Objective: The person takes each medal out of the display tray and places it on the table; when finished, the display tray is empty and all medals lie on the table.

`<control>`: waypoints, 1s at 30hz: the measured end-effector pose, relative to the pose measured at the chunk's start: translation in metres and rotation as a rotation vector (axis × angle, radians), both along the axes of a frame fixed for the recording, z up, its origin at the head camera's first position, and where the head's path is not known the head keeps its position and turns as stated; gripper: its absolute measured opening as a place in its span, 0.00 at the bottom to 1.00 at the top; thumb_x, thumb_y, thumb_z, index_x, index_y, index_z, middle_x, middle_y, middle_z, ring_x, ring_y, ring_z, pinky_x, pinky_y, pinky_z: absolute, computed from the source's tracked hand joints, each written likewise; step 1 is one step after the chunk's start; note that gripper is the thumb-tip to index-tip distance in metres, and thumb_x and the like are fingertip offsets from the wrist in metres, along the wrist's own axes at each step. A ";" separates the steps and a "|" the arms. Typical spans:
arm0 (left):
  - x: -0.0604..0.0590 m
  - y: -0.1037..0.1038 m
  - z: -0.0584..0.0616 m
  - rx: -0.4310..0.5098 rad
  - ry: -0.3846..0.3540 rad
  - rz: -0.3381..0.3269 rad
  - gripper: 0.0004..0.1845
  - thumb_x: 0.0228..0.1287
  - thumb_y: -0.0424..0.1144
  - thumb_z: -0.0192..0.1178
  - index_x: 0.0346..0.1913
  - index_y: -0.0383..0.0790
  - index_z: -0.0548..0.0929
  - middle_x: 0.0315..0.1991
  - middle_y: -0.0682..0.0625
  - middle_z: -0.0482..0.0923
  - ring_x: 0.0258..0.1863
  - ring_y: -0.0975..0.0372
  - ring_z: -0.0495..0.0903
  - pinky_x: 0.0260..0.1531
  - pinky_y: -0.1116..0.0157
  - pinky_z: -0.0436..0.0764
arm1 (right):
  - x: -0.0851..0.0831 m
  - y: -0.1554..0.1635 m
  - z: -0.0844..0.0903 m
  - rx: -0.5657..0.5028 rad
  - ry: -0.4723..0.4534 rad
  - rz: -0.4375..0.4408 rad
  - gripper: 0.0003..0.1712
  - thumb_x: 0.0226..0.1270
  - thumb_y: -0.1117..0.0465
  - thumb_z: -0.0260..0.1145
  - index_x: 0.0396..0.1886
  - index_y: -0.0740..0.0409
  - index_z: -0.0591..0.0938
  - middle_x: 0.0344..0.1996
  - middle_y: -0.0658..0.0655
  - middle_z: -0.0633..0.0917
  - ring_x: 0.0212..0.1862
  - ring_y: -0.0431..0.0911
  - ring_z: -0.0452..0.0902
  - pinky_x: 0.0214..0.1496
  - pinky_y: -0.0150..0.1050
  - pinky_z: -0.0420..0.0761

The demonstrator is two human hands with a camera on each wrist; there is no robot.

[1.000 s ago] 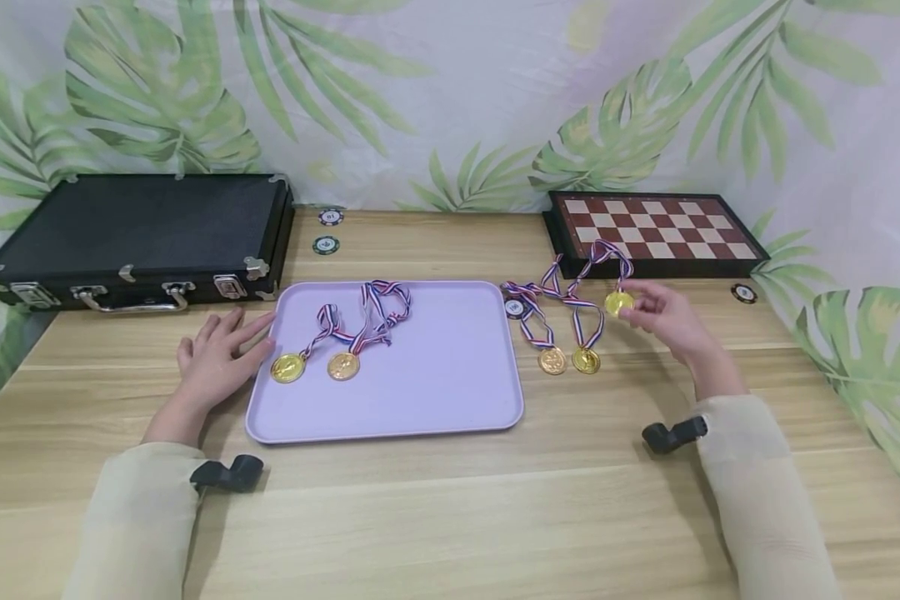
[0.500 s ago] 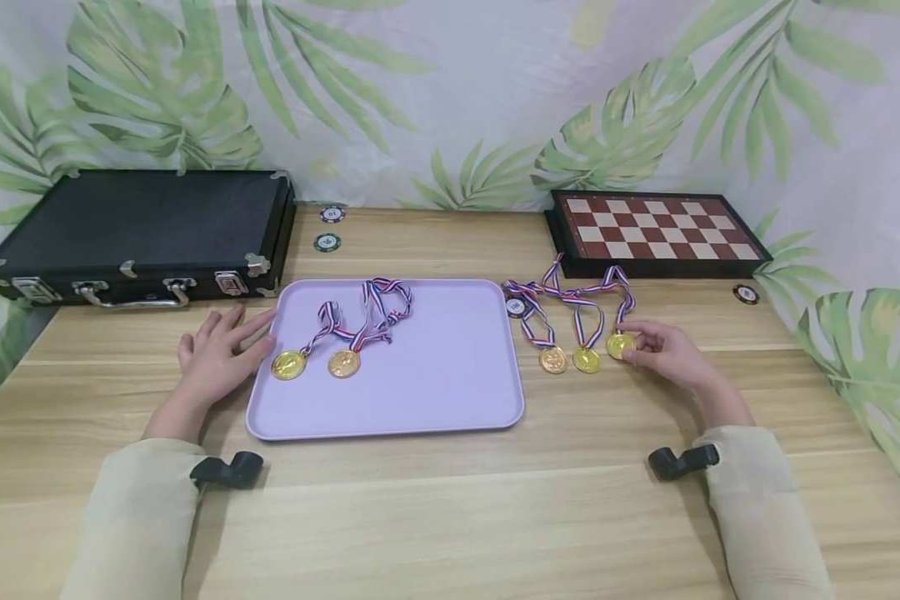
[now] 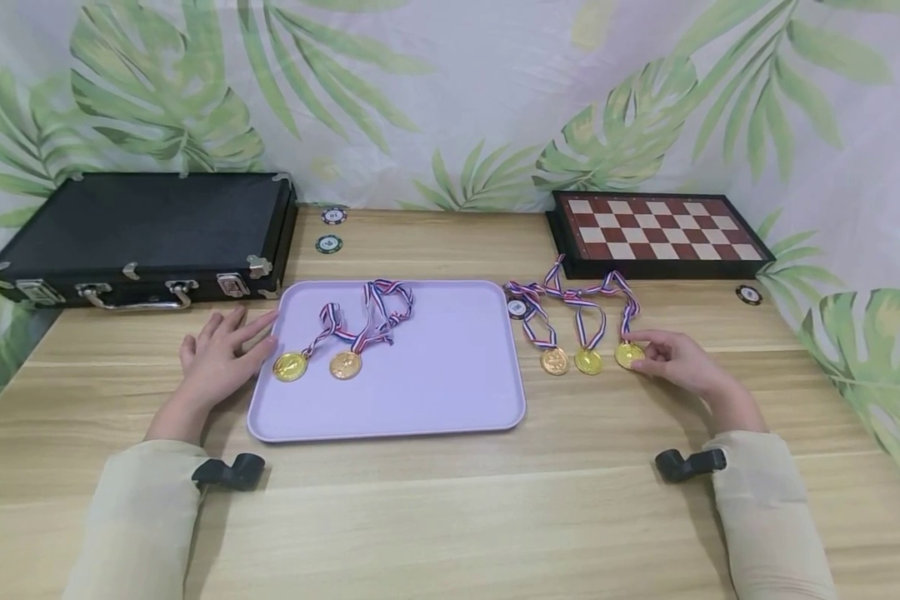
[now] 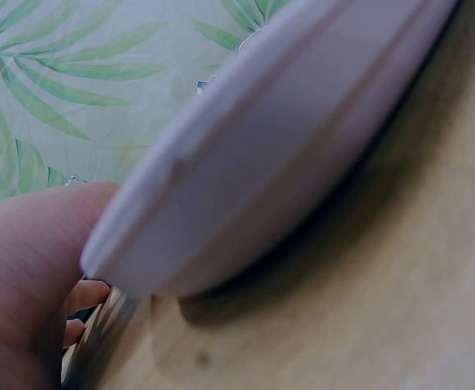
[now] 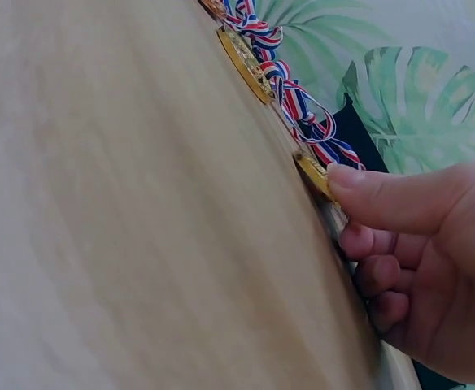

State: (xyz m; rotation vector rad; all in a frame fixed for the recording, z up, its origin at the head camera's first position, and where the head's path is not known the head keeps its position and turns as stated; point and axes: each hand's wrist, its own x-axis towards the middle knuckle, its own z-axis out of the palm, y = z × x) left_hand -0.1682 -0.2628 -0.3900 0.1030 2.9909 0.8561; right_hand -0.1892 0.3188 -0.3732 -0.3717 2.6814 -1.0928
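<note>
My right hand [image 3: 675,358] pinches the edge of a gold medal [image 3: 630,355] between thumb and fingers, low over the table. Its striped ribbon trails back toward the checkered board. In the right wrist view the thumb lies on this medal [image 5: 314,174]. To its left lie another gold medal [image 3: 588,362] and a bronze-toned one [image 3: 554,362], their ribbons tangled together. My left hand [image 3: 221,354] rests at the left rim of the lilac tray [image 3: 420,400], fingers spread. On that tray are a gold medal [image 3: 290,367] and a bronze-toned medal [image 3: 345,365] with ribbons.
A black case [image 3: 142,233] stands at the back left. The checkered board [image 3: 660,233] sits at the back right. Poker chips lie around: a green one [image 3: 328,244], a dark one [image 3: 334,216], one beside the tray [image 3: 517,308] and one at the right [image 3: 748,294].
My right hand has brought the gold medal toward me and slightly right, into line beside the other two. Its ribbon has straightened out behind it. My left hand stays at the tray.
</note>
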 end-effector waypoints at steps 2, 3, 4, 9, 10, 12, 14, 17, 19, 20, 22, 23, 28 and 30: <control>0.000 0.000 -0.001 0.000 0.003 0.000 0.29 0.62 0.56 0.41 0.63 0.45 0.59 0.63 0.31 0.42 0.60 0.39 0.30 0.47 0.39 0.26 | 0.000 0.000 0.001 0.027 -0.002 0.011 0.24 0.52 0.67 0.64 0.51 0.66 0.72 0.20 0.55 0.74 0.20 0.40 0.64 0.19 0.32 0.66; 0.000 0.000 -0.001 0.000 0.003 0.001 0.30 0.62 0.56 0.40 0.63 0.45 0.59 0.63 0.31 0.42 0.60 0.39 0.30 0.47 0.39 0.26 | 0.000 0.001 0.001 0.035 -0.003 0.015 0.24 0.52 0.66 0.64 0.51 0.66 0.72 0.19 0.55 0.74 0.20 0.40 0.64 0.19 0.32 0.66; 0.001 0.000 -0.001 0.001 0.004 0.002 0.30 0.62 0.56 0.40 0.63 0.45 0.59 0.63 0.31 0.42 0.60 0.39 0.31 0.47 0.39 0.26 | 0.000 0.001 0.002 0.040 -0.003 0.021 0.24 0.52 0.66 0.64 0.51 0.67 0.72 0.19 0.55 0.74 0.19 0.40 0.64 0.19 0.32 0.66; 0.001 0.001 -0.001 0.005 0.005 0.004 0.30 0.62 0.56 0.40 0.63 0.44 0.59 0.63 0.31 0.42 0.60 0.39 0.31 0.48 0.39 0.26 | 0.001 -0.004 0.013 -0.014 -0.007 0.018 0.25 0.54 0.65 0.63 0.52 0.67 0.71 0.21 0.58 0.77 0.20 0.41 0.67 0.20 0.33 0.68; 0.001 0.001 -0.001 0.005 0.006 0.004 0.30 0.62 0.56 0.40 0.63 0.44 0.59 0.63 0.31 0.42 0.60 0.39 0.31 0.48 0.39 0.26 | 0.001 -0.007 0.018 -0.032 0.007 0.022 0.25 0.55 0.64 0.62 0.53 0.67 0.70 0.21 0.58 0.77 0.21 0.42 0.67 0.20 0.33 0.68; 0.001 0.001 -0.001 0.004 0.007 0.005 0.30 0.62 0.56 0.40 0.63 0.44 0.60 0.63 0.31 0.42 0.60 0.39 0.31 0.48 0.39 0.26 | 0.001 -0.019 0.028 -0.060 0.048 0.030 0.25 0.55 0.63 0.62 0.54 0.65 0.70 0.23 0.58 0.76 0.22 0.42 0.67 0.20 0.33 0.68; 0.001 0.001 -0.001 0.003 0.006 0.007 0.30 0.62 0.56 0.40 0.63 0.44 0.60 0.63 0.31 0.42 0.60 0.39 0.31 0.48 0.39 0.26 | -0.002 -0.037 0.039 -0.114 0.108 0.053 0.25 0.55 0.64 0.62 0.54 0.63 0.70 0.24 0.58 0.75 0.21 0.42 0.65 0.19 0.33 0.66; 0.001 0.001 -0.001 0.004 0.001 0.008 0.30 0.62 0.56 0.40 0.63 0.44 0.59 0.63 0.31 0.42 0.60 0.39 0.30 0.48 0.39 0.26 | -0.006 -0.075 0.053 -0.231 0.176 0.114 0.23 0.55 0.67 0.61 0.53 0.64 0.71 0.25 0.58 0.75 0.22 0.41 0.66 0.21 0.32 0.67; 0.001 0.001 -0.001 0.004 -0.003 0.008 0.30 0.62 0.56 0.40 0.63 0.44 0.59 0.63 0.32 0.42 0.60 0.39 0.30 0.48 0.39 0.26 | -0.008 -0.106 0.058 -0.335 0.193 0.168 0.21 0.54 0.70 0.61 0.51 0.66 0.72 0.24 0.58 0.77 0.23 0.41 0.68 0.23 0.31 0.69; 0.001 0.001 -0.001 0.004 -0.004 0.008 0.30 0.62 0.56 0.40 0.63 0.44 0.59 0.63 0.31 0.42 0.60 0.39 0.30 0.48 0.39 0.26 | -0.008 -0.123 0.060 -0.374 0.191 0.192 0.21 0.54 0.70 0.61 0.50 0.67 0.72 0.24 0.58 0.77 0.23 0.41 0.69 0.23 0.31 0.69; 0.001 0.001 -0.001 0.002 -0.005 0.010 0.30 0.62 0.56 0.40 0.63 0.44 0.59 0.63 0.32 0.42 0.60 0.39 0.30 0.48 0.39 0.26 | -0.008 -0.156 0.061 -0.437 0.175 0.231 0.20 0.54 0.71 0.61 0.49 0.68 0.72 0.25 0.57 0.78 0.25 0.42 0.72 0.27 0.32 0.72; 0.001 0.001 -0.001 0.002 -0.006 0.011 0.30 0.62 0.56 0.40 0.63 0.45 0.59 0.63 0.32 0.42 0.60 0.39 0.30 0.48 0.39 0.26 | -0.007 -0.172 0.061 -0.454 0.162 0.247 0.21 0.53 0.71 0.61 0.49 0.68 0.72 0.25 0.57 0.78 0.26 0.43 0.72 0.28 0.33 0.73; 0.001 0.000 -0.001 0.002 -0.004 0.012 0.30 0.62 0.57 0.40 0.63 0.45 0.59 0.63 0.32 0.42 0.60 0.40 0.30 0.48 0.40 0.26 | -0.005 -0.240 0.050 -0.465 0.113 0.291 0.23 0.53 0.67 0.63 0.50 0.66 0.72 0.27 0.55 0.78 0.29 0.44 0.73 0.33 0.35 0.74; 0.001 0.000 -0.001 0.003 0.000 0.010 0.30 0.62 0.57 0.40 0.63 0.45 0.60 0.63 0.32 0.42 0.60 0.40 0.30 0.48 0.40 0.26 | -0.004 -0.260 0.044 -0.454 0.084 0.294 0.24 0.52 0.66 0.64 0.51 0.65 0.72 0.27 0.55 0.78 0.30 0.44 0.72 0.34 0.34 0.73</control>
